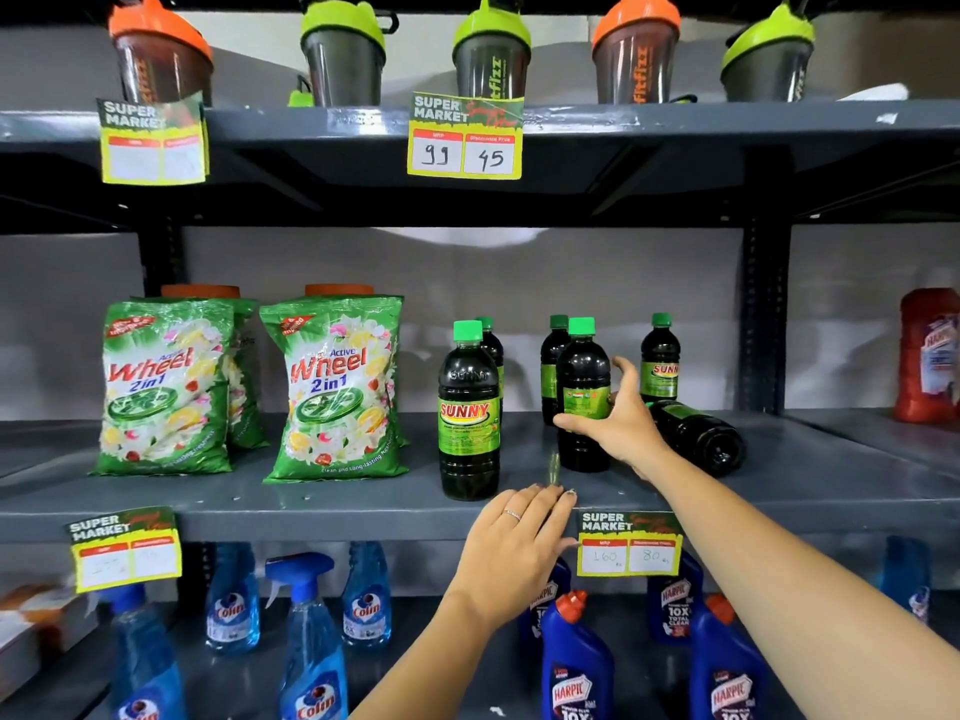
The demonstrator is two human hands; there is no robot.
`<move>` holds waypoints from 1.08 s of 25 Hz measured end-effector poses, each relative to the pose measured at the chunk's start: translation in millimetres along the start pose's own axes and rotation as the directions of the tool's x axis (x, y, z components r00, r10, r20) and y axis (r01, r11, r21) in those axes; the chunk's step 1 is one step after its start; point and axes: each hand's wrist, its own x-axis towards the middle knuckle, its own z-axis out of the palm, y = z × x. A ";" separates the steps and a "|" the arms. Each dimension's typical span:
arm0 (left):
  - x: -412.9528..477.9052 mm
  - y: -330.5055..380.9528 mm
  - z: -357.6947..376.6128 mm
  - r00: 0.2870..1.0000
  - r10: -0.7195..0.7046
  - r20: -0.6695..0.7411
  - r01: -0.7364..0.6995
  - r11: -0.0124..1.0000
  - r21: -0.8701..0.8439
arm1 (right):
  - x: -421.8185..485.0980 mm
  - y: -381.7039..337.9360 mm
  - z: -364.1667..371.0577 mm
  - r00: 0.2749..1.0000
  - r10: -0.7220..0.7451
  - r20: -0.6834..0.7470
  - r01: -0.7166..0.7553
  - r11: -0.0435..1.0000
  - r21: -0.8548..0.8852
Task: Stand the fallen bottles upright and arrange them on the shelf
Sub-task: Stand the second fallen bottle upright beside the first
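Shelving fills the view, and the middle shelf (363, 501) is the landmark here. Some things are only partly seen: two orange lids peek out behind the detergent bags (332, 387) at the left of that shelf, a red bottle (927, 356) is cut off at the far right edge, and the price tag (124, 550) hanging from the shelf's front lip at the left is too faint to read.

On the middle shelf stand several dark bottles with green caps, filled with near-black liquid. The front left bottle (469, 413) stands upright near the shelf's front edge, its label reading SUNNY. Two more stand behind it and to its right, mostly hidden. A back bottle (660, 356) stands upright toward the rear right.

The right hand (618, 413) is wrapped around the held bottle (582, 376), which is upright with its base on the shelf. Just behind that hand a fallen bottle (698, 436) lies on its side, its neck hidden by the hand.

The left hand (511, 543) is flat and holding nothing, fingertips resting on the shelf's front edge.

Shaker cups (491, 49) line the shelf above; blue spray bottles (311, 636) and blue cleaner bottles (574, 662) stand below.
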 end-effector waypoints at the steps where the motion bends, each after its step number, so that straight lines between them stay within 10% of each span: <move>1: -0.2 -0.1 0.1 1.000 0.003 0.000 -0.003 1.000 -0.004 | 2.3 -2.0 -2.3 1.000 -0.001 0.019 0.001 1.000 0.015; 14: -0.7 -0.9 1.7 1.000 -0.002 0.005 0.002 1.000 0.003 | 5.8 -1.7 -15.4 0.969 0.060 0.240 -0.064 0.998 0.011; 21: -0.8 0.6 2.2 1.000 -0.004 0.008 0.004 1.000 0.003 | -1.8 4.4 0.6 1.000 0.017 0.025 -0.015 0.994 -0.107; 27: -0.9 1.0 1.4 1.000 -0.006 0.015 0.006 1.000 0.006 | 1.9 4.5 -10.2 0.972 0.071 0.226 -0.068 0.997 -0.022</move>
